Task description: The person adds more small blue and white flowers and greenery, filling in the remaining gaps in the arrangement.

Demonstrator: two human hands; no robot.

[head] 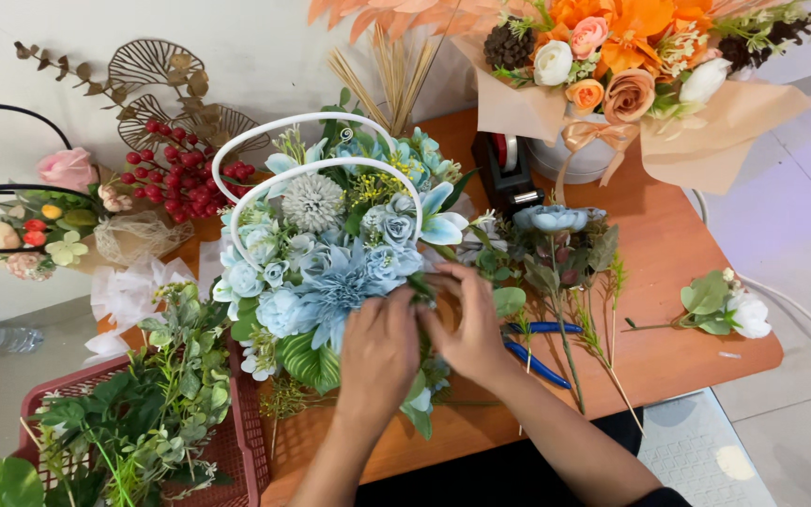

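Seen from above: an orange-brown wooden table (pixel 668 253) set against a pale wall (pixel 265 56), with light floor tiles (pixel 800 235) off to the right and a textured grey mat (pixel 696 451) below the table's near edge. At the table's centre, a blue flower arrangement (pixel 321 263) with two white looped handles (pixel 312 150), standing upright. Left hand (pixel 379 352) pressed against the arrangement's lower right side, fingers together and curled into the blooms and leaves; whether anything is pinched there, impossible to tell. Right hand (pixel 469 324) just beside it, touching the same edge, fingertips bunched and tucked into the foliage, grip likewise hidden. To the right of the hands, loose stems with a blue bloom (pixel 556 263) lying on the wood, and blue-handled pliers (pixel 537 347) partly under them. Farther right, a single white flower with green leaves (pixel 729 305), well apart. At the table's far side, a black tape dispenser (pixel 509 169) next to a white pot with an orange bouquet in tan paper (pixel 621 66). At the left, red berry sprigs (pixel 175 178), a pink rose (pixel 68 167), and a red plastic basket (pixel 246 441) full of green foliage.
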